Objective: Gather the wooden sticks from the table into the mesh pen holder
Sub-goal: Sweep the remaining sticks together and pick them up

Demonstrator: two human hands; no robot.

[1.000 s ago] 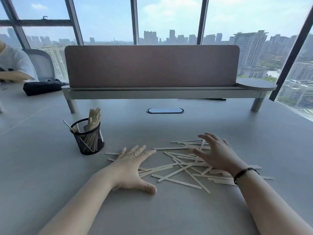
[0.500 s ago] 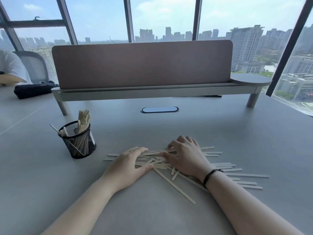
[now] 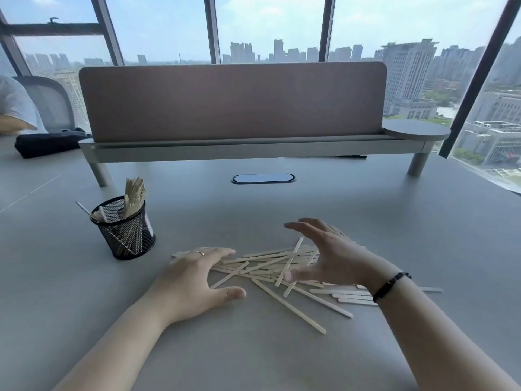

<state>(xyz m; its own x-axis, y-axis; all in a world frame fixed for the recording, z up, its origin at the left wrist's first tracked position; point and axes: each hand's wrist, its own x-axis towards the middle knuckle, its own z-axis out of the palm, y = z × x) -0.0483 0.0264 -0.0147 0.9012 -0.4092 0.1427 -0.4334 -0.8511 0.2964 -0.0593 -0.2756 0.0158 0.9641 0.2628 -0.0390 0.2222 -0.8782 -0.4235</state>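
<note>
So my left hand (image 3: 194, 280) is lying flat and open on the near edge of the wooden sticks (image 3: 270, 266), and my right hand (image 3: 329, 258) is lifting back off them, fingers spread, gripping nothing. They're sitting way more bunched on the table (image 3: 282, 362) than a second ago, so I'm guessing a handful grab is next. The mesh pen holder (image 3: 127, 230) is standing just beyond on the left, already holding a bunch.

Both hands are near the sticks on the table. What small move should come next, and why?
Probably bring the right hand toward the left hand, squeezing the loose sticks into one bundle. Neither hand grips any yet, and the holder stands apart.
</note>
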